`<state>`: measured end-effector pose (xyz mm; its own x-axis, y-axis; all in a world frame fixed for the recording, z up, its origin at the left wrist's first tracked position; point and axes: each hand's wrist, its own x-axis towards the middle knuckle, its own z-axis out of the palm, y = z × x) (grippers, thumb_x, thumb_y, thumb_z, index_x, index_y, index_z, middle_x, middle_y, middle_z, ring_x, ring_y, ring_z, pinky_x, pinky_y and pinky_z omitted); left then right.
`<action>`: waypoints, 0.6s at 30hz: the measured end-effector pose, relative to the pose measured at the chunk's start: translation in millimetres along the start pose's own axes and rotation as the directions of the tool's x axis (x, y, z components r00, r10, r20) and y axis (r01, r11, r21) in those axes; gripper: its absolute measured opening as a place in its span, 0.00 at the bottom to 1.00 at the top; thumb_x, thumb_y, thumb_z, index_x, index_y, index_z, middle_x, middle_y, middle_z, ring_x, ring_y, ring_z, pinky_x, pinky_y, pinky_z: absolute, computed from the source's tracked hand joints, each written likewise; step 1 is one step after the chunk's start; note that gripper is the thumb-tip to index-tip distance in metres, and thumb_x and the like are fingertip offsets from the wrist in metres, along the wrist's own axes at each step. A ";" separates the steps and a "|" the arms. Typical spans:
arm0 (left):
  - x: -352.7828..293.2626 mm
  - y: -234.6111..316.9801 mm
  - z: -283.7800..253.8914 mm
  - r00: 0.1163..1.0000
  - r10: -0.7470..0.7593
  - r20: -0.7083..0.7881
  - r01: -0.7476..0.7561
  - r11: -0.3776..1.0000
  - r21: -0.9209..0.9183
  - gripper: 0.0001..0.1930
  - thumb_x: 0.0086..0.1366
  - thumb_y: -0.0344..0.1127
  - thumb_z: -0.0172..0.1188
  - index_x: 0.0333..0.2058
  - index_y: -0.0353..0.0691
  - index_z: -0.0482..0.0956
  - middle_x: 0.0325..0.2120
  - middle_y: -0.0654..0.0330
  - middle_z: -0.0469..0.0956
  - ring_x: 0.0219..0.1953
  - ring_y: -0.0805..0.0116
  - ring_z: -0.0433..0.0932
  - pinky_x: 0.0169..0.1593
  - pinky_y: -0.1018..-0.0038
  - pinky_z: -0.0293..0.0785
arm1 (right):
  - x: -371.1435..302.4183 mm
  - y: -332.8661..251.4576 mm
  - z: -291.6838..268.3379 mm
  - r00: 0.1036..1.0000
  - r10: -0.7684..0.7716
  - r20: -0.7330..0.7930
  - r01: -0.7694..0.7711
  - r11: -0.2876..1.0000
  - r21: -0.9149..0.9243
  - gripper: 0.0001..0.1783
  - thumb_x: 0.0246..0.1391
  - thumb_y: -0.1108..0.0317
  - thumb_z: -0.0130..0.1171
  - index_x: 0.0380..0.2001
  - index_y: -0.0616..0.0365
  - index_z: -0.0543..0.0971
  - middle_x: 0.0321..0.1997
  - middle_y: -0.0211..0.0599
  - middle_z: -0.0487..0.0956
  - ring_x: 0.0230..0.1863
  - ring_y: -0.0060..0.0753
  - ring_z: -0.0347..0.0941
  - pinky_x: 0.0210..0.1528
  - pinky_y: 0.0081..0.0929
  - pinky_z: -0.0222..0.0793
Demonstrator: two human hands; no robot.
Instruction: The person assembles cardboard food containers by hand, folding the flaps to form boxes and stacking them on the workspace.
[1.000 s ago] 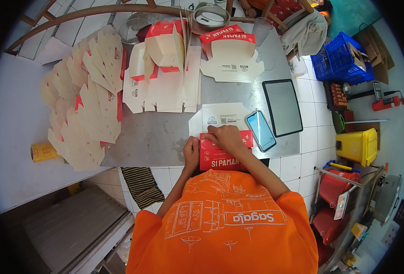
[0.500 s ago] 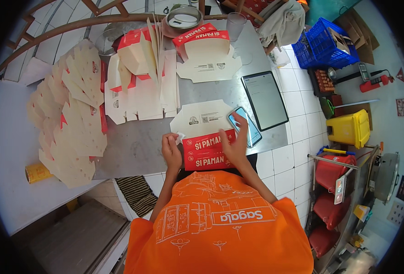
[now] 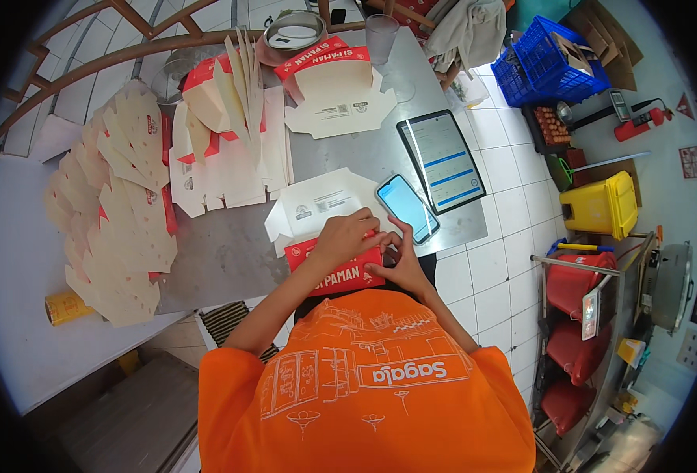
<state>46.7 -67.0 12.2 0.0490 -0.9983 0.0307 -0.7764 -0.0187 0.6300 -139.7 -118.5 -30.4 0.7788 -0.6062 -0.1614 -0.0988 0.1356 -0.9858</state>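
Observation:
A red and cream cardboard food box point(image 3: 352, 277), part folded, lies at the table's near edge, right in front of me. Its cream flap point(image 3: 317, 197) spreads flat away from me. My left hand point(image 3: 343, 238) reaches across the red panels, its fingers bent together at the box's right end. At that same end, my right hand point(image 3: 403, 260) grips the side, with the thumb on the red front and curled fingers behind. The fingertips of both hands almost meet, and the folded corner between them is partly hidden. A lit phone point(image 3: 408, 209) lies just beyond my right hand.
A tablet point(image 3: 443, 162) lies right of the phone. Flat box blanks point(image 3: 120, 205) are piled at the left, beside upright part-folded boxes point(image 3: 230, 142). Another open box point(image 3: 340, 106) sits at the back, near a metal bowl point(image 3: 293, 35) and a clear cup point(image 3: 381, 38).
My left hand has moved right across the box to its right end. My right hand has come down and closed on that end. The tablet's screen now shows blue bars.

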 end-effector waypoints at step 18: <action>-15.5 -8.7 -9.1 0.999 -0.040 -0.004 0.039 0.985 -0.167 0.08 0.59 0.42 0.64 0.32 0.45 0.82 0.33 0.67 0.77 0.31 0.64 0.80 0.34 0.70 0.76 | 21.3 3.7 -1.5 0.988 0.004 0.155 -0.041 0.972 0.232 0.41 0.34 0.79 0.76 0.53 0.53 0.66 0.35 0.25 0.70 0.46 0.21 0.70 0.64 0.31 0.61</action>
<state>58.4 -50.9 13.3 0.0825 -0.9966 0.0086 -0.6580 -0.0479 0.7515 -124.4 -132.0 -37.6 0.8649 -0.4769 -0.1566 0.0161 0.3381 -0.9410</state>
